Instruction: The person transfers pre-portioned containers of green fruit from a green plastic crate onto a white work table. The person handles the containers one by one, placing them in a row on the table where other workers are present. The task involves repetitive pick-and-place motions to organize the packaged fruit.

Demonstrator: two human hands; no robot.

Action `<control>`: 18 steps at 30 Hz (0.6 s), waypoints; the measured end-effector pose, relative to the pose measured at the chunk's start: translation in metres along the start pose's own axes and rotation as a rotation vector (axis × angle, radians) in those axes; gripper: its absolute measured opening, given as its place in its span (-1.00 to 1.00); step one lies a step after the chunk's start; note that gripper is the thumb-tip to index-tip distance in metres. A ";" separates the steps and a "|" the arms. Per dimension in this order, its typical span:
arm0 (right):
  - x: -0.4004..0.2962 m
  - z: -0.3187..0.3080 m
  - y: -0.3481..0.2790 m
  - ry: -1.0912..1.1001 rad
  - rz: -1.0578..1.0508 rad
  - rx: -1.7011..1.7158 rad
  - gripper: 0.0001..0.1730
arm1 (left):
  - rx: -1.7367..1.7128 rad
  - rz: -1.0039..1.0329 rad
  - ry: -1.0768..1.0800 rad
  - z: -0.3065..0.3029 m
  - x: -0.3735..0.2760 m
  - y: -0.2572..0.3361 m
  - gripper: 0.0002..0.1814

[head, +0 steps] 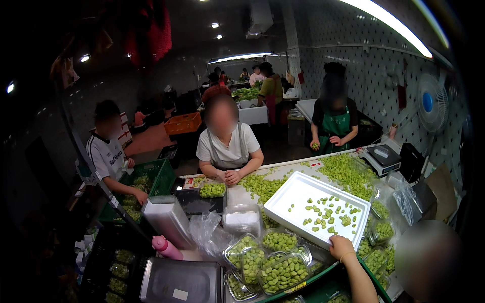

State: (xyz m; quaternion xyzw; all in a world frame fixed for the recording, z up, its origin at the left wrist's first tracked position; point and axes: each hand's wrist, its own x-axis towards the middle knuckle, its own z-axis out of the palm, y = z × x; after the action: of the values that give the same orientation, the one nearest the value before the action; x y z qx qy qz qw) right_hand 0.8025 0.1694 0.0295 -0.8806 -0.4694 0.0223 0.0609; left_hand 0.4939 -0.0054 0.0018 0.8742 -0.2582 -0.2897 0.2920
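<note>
My right hand (342, 249) reaches in from the bottom and grips the near edge of a white foam tray (299, 193). Loose shelled green beans (326, 216), likely broad beans, lie scattered on the tray's floor. The tray sits slanted over the bean-covered table. Just left of the hand, clear plastic packs of beans (284, 273) are heaped, some overlapping. Other bean packs (382, 231) lie right of the tray. Beneath my forearm runs the rim of a green crate (320, 273). My left hand is out of view.
Across the table sits a person (229, 147) with clasped hands. Other people stand at left (110, 151) and far right (335, 121); a blurred head (428, 261) is close at right. A metal tray (182, 276), a pink bottle (166, 247), stacked containers (166, 219) and a scale (380, 157) are around.
</note>
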 end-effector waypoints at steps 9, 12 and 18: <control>0.008 -0.001 -0.006 -0.021 0.331 -0.208 -0.74 | 0.118 0.025 -0.073 -0.034 -0.024 0.011 -0.74; 0.018 0.002 0.009 -0.106 0.431 -0.282 -0.77 | 0.085 -0.011 0.116 0.004 0.000 -0.003 -0.74; 0.006 -0.020 0.026 -0.251 0.552 -0.264 -0.59 | 0.083 0.013 0.071 -0.002 -0.007 0.013 -0.74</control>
State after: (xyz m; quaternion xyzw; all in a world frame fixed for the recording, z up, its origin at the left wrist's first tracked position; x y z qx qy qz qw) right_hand 0.8292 0.1579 0.0463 -0.9653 -0.2155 0.0856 -0.1205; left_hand 0.4865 -0.0091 0.0143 0.8935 -0.2654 -0.2457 0.2662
